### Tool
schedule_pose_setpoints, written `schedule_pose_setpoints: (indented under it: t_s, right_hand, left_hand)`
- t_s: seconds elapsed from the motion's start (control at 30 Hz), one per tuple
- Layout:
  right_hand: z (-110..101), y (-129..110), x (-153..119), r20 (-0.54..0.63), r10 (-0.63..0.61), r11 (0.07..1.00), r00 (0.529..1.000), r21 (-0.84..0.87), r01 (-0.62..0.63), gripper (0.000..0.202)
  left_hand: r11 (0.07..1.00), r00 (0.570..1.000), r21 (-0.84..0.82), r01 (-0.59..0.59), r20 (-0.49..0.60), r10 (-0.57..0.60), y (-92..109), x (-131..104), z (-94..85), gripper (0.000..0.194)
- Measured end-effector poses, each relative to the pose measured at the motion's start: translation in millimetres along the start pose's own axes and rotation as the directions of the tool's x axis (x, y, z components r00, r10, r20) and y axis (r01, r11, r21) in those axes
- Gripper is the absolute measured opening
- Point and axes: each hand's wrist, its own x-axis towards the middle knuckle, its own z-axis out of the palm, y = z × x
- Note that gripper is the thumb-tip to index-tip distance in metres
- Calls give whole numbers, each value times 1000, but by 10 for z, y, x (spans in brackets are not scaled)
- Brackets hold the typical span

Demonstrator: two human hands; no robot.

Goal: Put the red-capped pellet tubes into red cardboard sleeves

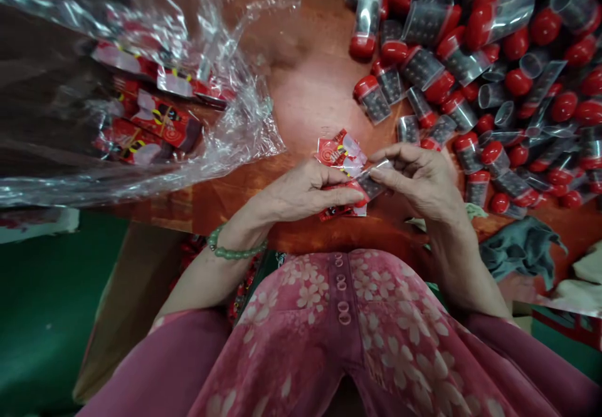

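Between my two hands is a clear plastic tube (371, 182) with a red end, tilted over the table edge. My left hand (315, 194) pinches its red end between thumb and fingers. At the tube's clear end, the fingers and thumb of my right hand (416, 175) are closed on the rim. Just under the tube and my left fingertips lie printed red and pink packets (336, 152), partly covered by the hand. Whether my left hand also grips a packet is hidden.
A big heap of red-capped clear tubes (427, 72) fills the right of the wooden table (310, 91). On the left, a large clear plastic bag (235, 135) holds several printed packets (162, 119). A grey-green cloth (522, 251) lies at right; a cardboard box (126, 304) stands below left.
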Motion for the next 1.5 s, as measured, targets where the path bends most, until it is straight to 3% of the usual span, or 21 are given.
schedule_pose_setpoints:
  t_s: [0.2,0.3,0.43,0.6,0.67,0.77,0.87,0.93,1.07,1.17,1.23,1.3,1.4,1.5]
  right_hand:
    - [-14,-107,-115,47,-113,971,993,-206,120,26]
    - [-85,-113,-80,119,-62,980,991,-179,83,25]
    - [-107,-21,-5,76,91,994,993,58,-95,31]
    - [34,68,-10,-81,227,906,971,382,-180,44]
    - [132,81,1,-108,251,866,962,468,-174,44]
    - [297,92,48,-88,257,811,962,562,-165,44]
    - [431,95,83,-42,213,785,976,603,-145,42]
    - [482,92,84,14,168,800,986,582,-144,41]
    - [513,82,59,119,66,893,991,437,-112,33]
    - [523,89,46,10,-94,985,996,148,92,25]
    - [535,106,42,-74,-224,974,972,-57,220,25]
    - [552,127,41,-110,-266,961,958,-106,254,24]
    - [574,154,42,-89,-166,982,982,78,173,23]
    - [577,168,44,-122,-168,979,978,95,180,23]
  left_hand:
    - [993,1000,-120,17,-22,-20,-34,35,67,23]
    - [997,997,-73,-12,-71,6,0,87,149,25]
    - [987,980,-157,-33,-198,1,14,95,129,24]
    - [888,932,-426,-175,-363,9,-167,-44,20,62]
    - [834,903,-490,-252,-429,21,-237,-60,82,61]
    - [787,897,-553,-275,-442,4,-266,-2,266,52]
    - [748,828,-582,-320,-556,-78,-213,81,397,45]
    - [715,771,-608,-345,-618,-152,-167,104,401,40]
    - [672,714,-639,-374,-661,-231,-122,82,314,32]
    - [687,645,-601,-408,-723,-250,-125,87,290,33]
    - [712,606,-562,-421,-758,-241,-129,107,295,34]
    - [729,619,-549,-409,-754,-220,-125,125,296,36]
    - [731,678,-549,-405,-717,-162,-99,136,272,41]
    - [722,676,-537,-436,-725,-131,-57,142,234,46]
